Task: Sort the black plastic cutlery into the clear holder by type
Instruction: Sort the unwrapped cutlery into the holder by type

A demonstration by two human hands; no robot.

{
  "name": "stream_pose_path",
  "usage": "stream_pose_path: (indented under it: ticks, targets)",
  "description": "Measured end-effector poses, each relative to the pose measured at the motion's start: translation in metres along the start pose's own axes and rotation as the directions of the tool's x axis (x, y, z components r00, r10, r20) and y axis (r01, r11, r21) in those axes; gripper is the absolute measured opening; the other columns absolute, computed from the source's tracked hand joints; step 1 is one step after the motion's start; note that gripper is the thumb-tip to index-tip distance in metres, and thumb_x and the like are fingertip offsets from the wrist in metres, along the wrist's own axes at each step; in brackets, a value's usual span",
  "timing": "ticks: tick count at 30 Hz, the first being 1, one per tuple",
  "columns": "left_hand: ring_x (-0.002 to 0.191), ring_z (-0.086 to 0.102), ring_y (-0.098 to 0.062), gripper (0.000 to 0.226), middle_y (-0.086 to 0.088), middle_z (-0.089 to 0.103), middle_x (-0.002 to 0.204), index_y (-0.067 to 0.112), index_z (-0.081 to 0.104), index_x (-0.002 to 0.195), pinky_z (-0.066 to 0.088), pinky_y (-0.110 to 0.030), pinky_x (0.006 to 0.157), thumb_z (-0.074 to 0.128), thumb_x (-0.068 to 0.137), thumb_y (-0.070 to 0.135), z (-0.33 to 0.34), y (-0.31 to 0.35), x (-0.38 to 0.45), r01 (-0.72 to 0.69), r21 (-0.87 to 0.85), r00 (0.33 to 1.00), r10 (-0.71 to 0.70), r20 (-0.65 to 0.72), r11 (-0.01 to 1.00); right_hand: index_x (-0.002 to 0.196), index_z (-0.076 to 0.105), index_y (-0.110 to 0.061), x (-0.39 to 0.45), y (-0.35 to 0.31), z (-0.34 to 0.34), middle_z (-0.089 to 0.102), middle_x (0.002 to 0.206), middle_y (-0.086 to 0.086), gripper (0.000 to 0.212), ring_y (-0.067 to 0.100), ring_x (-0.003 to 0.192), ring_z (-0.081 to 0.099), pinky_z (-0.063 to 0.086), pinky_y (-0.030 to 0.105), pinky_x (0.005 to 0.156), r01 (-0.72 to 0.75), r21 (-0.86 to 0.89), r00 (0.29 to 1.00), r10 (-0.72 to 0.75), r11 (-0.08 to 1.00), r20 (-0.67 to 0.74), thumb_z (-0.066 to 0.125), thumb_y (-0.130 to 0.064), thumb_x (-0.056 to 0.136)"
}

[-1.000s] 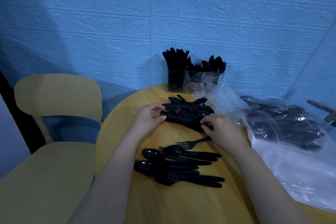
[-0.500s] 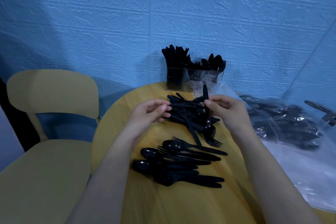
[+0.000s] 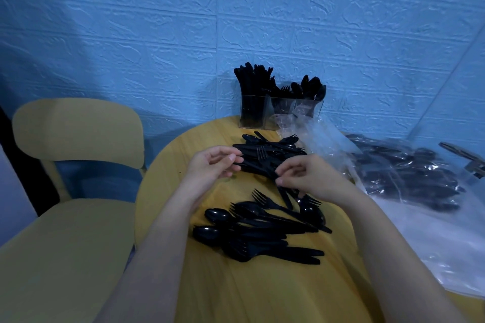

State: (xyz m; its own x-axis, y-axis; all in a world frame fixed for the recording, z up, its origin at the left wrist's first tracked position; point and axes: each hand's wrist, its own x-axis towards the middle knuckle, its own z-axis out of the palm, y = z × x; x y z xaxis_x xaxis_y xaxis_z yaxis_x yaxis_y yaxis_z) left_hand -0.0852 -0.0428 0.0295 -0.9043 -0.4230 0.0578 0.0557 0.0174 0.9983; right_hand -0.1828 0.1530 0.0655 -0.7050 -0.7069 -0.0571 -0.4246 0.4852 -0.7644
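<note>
Black plastic cutlery lies in two loose heaps on the round wooden desk (image 3: 210,283), and the clear holder (image 3: 265,113) stands at the desk's far edge against the blue textured wall (image 3: 236,21). That holder already carries upright pieces: a tall bunch in its left compartment, shorter forks in the middle, spoons on the right. Just in front of the holder sits the far heap (image 3: 265,157), and both hands work at it. Left hand (image 3: 210,168) has its fingers curled, thumb and forefinger pinching the end of a piece at the heap's left side. Right hand (image 3: 312,178) is also curled, gripping a few black pieces (image 3: 286,195) that hang down from its fingers; which types they are I cannot tell. Nearer than that heap, well apart from the holder, lies the near heap (image 3: 259,228) of forks and spoons. Right of the holder, a clear plastic bag (image 3: 409,178) with more cutlery spreads out. Left of the desk stands a tan chair (image 3: 76,134).
</note>
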Motion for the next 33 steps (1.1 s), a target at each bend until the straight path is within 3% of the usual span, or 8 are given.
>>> stream_pose_path:
  ticks: [5, 11, 13, 17, 20, 24, 28, 33]
  targets:
    - [0.078, 0.068, -0.007, 0.016, 0.003, 0.073, 0.09, 0.018, 0.068, 0.097, 0.054, -0.026, 0.078, 0.056, 0.092, 0.007, 0.001, -0.001, 0.001, 0.015, 0.029, 1.0, -0.015, 0.0, 0.999, 0.085, 0.072, -0.024, 0.002, -0.001, 0.004, 0.067, 0.069, -0.01, 0.004, 0.007, 0.064, 0.061, 0.051, 0.021, 0.056, 0.008, -0.068, 0.996, -0.002, 0.998, 0.093, 0.068, -0.026, 0.086]
    - [0.078, 0.068, -0.006, 0.017, 0.005, 0.073, 0.088, 0.019, 0.068, 0.095, 0.055, -0.027, 0.079, 0.057, 0.092, 0.008, 0.001, -0.001, 0.002, 0.026, 0.056, 1.0, -0.025, -0.011, 0.998, 0.087, 0.062, -0.023, 0.021, 0.007, 0.016, 0.064, 0.088, -0.003, 0.021, 0.014, 0.084, 0.061, 0.054, 0.031, 0.074, -0.128, -0.489, 0.991, 0.086, 0.863, -0.107, 0.072, -0.04, 0.08]
    - [0.079, 0.068, -0.007, 0.016, 0.005, 0.073, 0.089, 0.019, 0.068, 0.095, 0.055, -0.027, 0.079, 0.057, 0.092, 0.008, 0.001, -0.002, 0.001, 0.026, 0.066, 1.0, -0.026, -0.009, 0.997, 0.088, 0.061, -0.025, 0.022, 0.01, 0.021, 0.066, 0.09, -0.002, 0.016, 0.016, 0.084, 0.062, 0.056, 0.036, 0.078, -0.139, -0.504, 0.989, 0.094, 0.853, -0.113, 0.072, -0.035, 0.081]
    - [0.08, 0.067, -0.007, 0.018, 0.004, 0.072, 0.09, 0.021, 0.068, 0.093, 0.055, -0.023, 0.075, 0.056, 0.092, 0.007, 0.002, -0.001, 0.001, 0.003, 0.058, 0.999, -0.001, -0.041, 0.998, 0.089, 0.061, -0.023, 0.012, 0.006, 0.006, 0.063, 0.079, -0.009, 0.008, 0.005, 0.072, 0.058, 0.048, 0.017, 0.063, -0.077, -0.377, 0.991, 0.03, 0.923, -0.128, 0.068, -0.025, 0.085]
    - [0.086, 0.063, -0.004, 0.02, 0.008, 0.07, 0.094, 0.024, 0.068, 0.09, 0.051, -0.016, 0.076, 0.057, 0.092, 0.007, 0.004, -0.002, 0.004, -0.079, 0.11, 0.989, 0.092, -0.114, 0.991, 0.082, 0.064, -0.029, 0.003, 0.006, 0.001, 0.064, 0.071, -0.012, 0.009, 0.003, 0.068, 0.058, 0.044, 0.018, 0.062, -0.005, -0.36, 0.998, 0.025, 0.933, 0.052, 0.073, -0.027, 0.082]
    - [0.101, 0.05, -0.002, 0.025, 0.011, 0.056, 0.111, 0.024, 0.067, 0.112, 0.034, -0.001, 0.081, 0.062, 0.089, 0.013, 0.008, -0.013, 0.012, -0.181, 0.589, 0.977, 0.213, 0.015, 0.788, 0.084, 0.071, -0.033, -0.001, 0.012, 0.0, 0.067, 0.079, -0.014, 0.005, 0.001, 0.076, 0.059, 0.047, 0.02, 0.071, 0.004, -0.376, 0.979, 0.074, 0.927, 0.191, 0.074, -0.035, 0.079]
    - [0.125, 0.037, -0.009, 0.038, 0.009, 0.048, 0.128, 0.03, 0.059, 0.124, 0.029, -0.025, 0.108, 0.065, 0.088, 0.02, 0.008, -0.024, 0.024, -0.229, 0.807, 0.973, 0.122, 0.194, 0.544, 0.08, 0.07, -0.029, -0.004, 0.023, -0.023, 0.063, 0.079, -0.015, 0.006, 0.0, 0.074, 0.054, 0.036, 0.01, 0.06, -0.061, -0.331, 0.995, 0.032, 0.942, -0.091, 0.071, -0.025, 0.084]
    - [0.117, 0.041, -0.012, 0.037, 0.007, 0.049, 0.112, 0.029, 0.059, 0.124, 0.034, -0.026, 0.098, 0.065, 0.088, 0.024, 0.011, -0.023, 0.026, -0.301, 0.866, 0.949, 0.212, 0.232, 0.399, 0.079, 0.07, -0.023, -0.004, 0.037, -0.033, 0.062, 0.079, -0.01, 0.009, -0.002, 0.067, 0.05, 0.034, 0.008, 0.051, -0.139, -0.246, 0.941, 0.051, 0.959, -0.335, 0.068, -0.02, 0.087]
